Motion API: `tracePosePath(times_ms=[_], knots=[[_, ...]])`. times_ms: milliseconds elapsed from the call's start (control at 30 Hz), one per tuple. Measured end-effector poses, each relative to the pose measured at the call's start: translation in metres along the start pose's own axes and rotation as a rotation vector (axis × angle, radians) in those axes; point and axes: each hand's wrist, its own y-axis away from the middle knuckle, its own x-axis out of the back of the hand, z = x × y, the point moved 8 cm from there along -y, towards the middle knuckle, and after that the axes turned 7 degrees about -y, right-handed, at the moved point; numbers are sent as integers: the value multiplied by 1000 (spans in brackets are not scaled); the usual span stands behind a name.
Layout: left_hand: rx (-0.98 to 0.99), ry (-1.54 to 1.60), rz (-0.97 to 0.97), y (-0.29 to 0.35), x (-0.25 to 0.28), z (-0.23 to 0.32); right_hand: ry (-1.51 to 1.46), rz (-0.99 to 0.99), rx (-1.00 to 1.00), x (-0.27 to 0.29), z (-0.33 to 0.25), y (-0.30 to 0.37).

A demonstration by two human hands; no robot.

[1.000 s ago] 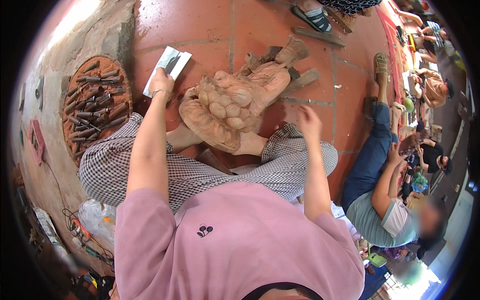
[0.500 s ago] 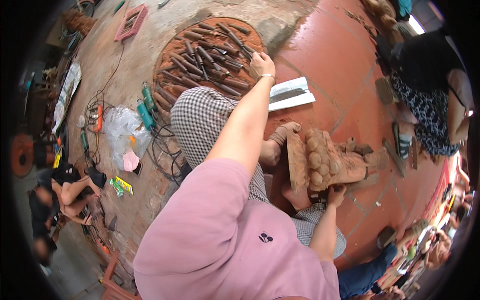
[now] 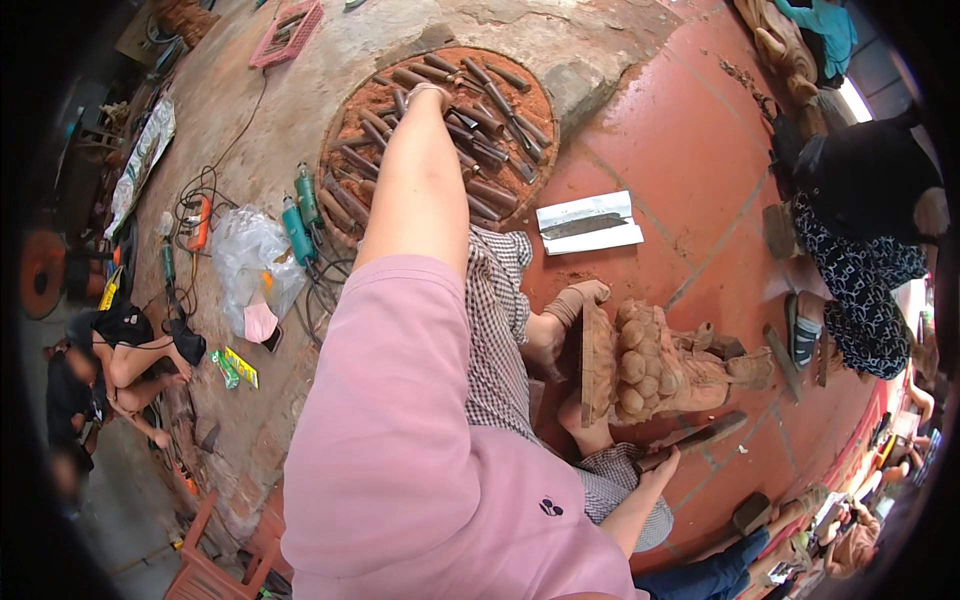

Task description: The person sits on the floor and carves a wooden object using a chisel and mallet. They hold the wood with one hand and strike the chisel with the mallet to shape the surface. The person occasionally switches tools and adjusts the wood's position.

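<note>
My left hand (image 3: 430, 93) reaches to the far side, over a round tray (image 3: 545, 180) heaped with wooden-handled carving chisels (image 3: 480, 120) on reddish sawdust. Its fingers are hidden, so whether it grips a chisel does not show. My right hand (image 3: 657, 474) is closed around the near end of a long, flat-sided wooden club (image 3: 712, 430), held low by my knee. Beyond the club lies a brown wood carving (image 3: 655, 370) with clustered round lumps, its flat base toward my feet.
A white paper sheet (image 3: 628, 236) with a dark flat piece lies on the red tiles. On the left are green power tools (image 3: 297, 230), cords, a plastic bag (image 3: 245, 250) and a pink basket (image 3: 270, 48). People sit at left and right, one in patterned trousers (image 3: 850, 270).
My left hand has moved left, from the tray's right edge to the far side of the chisels. My right hand has drawn back from the carving, and the wooden club now shows in it.
</note>
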Motion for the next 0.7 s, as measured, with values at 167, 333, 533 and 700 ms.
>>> tracePosePath(times_ms=[167, 333, 533, 700], knots=[[135, -37, 60, -16, -16, -41, 196, -60, 125, -2, 1, -7], [233, -107, 84, 8, -17, -22, 289, -54, 149, 3, 8, -13], [-129, 185, 718, -50, 36, 19, 186, -89, 166, -5, 8, -48], [-991, -16, 1102, 205, 20, 276, 65, 67, 87, -14, -23, -4]])
